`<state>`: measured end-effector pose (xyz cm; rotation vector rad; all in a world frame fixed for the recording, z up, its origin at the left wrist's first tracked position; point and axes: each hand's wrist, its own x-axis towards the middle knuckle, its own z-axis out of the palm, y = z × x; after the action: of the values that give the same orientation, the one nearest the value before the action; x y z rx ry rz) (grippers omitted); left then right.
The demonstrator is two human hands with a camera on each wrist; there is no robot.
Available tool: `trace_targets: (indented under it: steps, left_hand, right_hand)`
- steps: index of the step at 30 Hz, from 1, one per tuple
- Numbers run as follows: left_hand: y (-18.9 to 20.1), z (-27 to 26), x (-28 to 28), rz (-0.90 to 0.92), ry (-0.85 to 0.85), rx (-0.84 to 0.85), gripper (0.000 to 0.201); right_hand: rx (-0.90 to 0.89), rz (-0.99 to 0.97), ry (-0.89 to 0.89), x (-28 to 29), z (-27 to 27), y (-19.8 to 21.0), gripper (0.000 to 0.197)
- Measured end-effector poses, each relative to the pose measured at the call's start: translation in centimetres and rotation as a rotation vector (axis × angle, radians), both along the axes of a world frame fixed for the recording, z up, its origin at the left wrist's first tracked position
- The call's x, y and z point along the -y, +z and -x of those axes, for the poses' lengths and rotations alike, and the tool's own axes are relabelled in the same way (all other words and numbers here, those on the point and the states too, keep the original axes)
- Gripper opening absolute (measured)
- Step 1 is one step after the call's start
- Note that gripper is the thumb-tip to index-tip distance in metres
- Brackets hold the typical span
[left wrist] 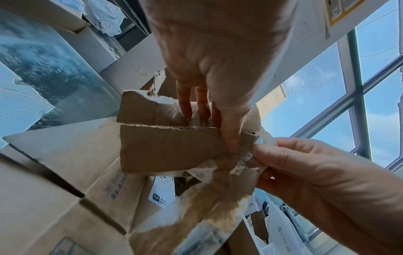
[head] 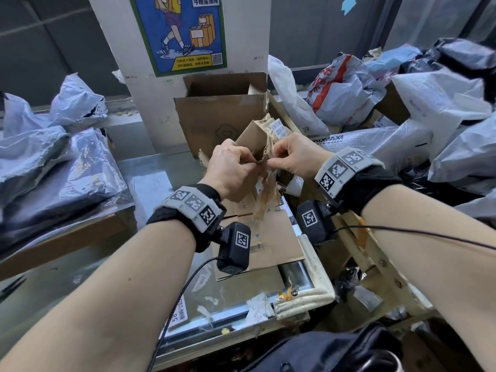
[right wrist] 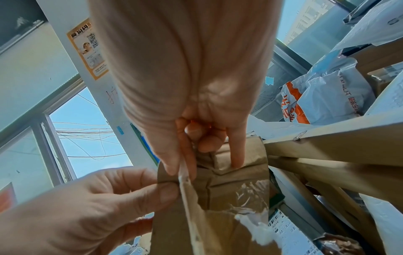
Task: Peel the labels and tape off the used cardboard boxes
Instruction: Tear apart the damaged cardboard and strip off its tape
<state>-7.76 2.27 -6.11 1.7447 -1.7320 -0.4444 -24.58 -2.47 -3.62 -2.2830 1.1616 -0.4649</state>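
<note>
In the head view a small crumpled cardboard box [head: 253, 140] is held up above the table, with a white label [head: 279, 128] on its far side. My left hand [head: 252, 163] grips the box's near corner, thumb pressed on a flap [left wrist: 174, 148] and fingers [left wrist: 185, 107] behind it. My right hand [head: 271, 163] pinches a strip of clear tape [head: 264, 200] at that corner. The tape hangs down, coated with torn brown paper [left wrist: 207, 224]. In the right wrist view thumb and forefinger pinch the tape's edge [right wrist: 189, 198] beside the left thumb [right wrist: 167, 191].
A large open cardboard box [head: 214, 116] stands behind against a poster-covered pillar [head: 179, 33]. Flattened cardboard [head: 271, 237] lies on the metal table [head: 150, 178]. Grey mailer bags pile up at left [head: 53, 162] and right [head: 442, 116]. Tape scraps [head: 257, 304] litter the front edge.
</note>
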Motion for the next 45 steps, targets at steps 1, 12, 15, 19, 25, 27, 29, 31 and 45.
trace_targets:
  steps: [1,12,15,19,25,27,29,31,45]
  left_hand:
    - [0.1,-0.1,-0.1,-0.006,-0.008,-0.007,0.013]
    - [-0.1,-2.1,0.5,-0.038,0.063,-0.073,0.01]
    - [0.4,-1.7,0.3,-0.05,0.062,-0.101,0.009]
    - [1.3,-0.4,-0.4,-0.06,-0.072,-0.173,0.031]
    - [1.7,-0.1,-0.2,-0.065,0.024,-0.343,0.011]
    - [1.6,0.2,0.0,-0.046,0.027,-0.308,0.01]
    - [1.3,0.3,0.3,-0.02,0.047,-0.27,0.01]
    - [1.1,0.3,0.6,-0.016,0.075,-0.246,0.012]
    - [0.9,1.8,0.2,0.195,0.047,-0.053,0.018]
  right_hand:
    - [0.004,-0.004,0.008,0.0,0.0,0.0,0.041]
    - [0.104,-0.096,0.055,-0.4,-0.2,-0.1,0.034]
    - [0.131,-0.117,0.04,-0.4,-0.3,-0.1,0.036]
    - [0.111,-0.057,-0.018,-0.3,-0.1,0.0,0.039]
    - [0.102,-0.04,-0.025,-0.6,-0.2,-0.1,0.039]
    - [0.115,-0.044,-0.03,-0.6,-0.2,-0.1,0.04]
    - [0.143,-0.08,-0.022,-0.7,-0.2,-0.1,0.039]
    - [0.186,-0.123,-0.01,-0.8,-0.3,-0.3,0.039]
    - [-0.132,0.303,-0.071,-1.0,-0.3,0.0,0.022]
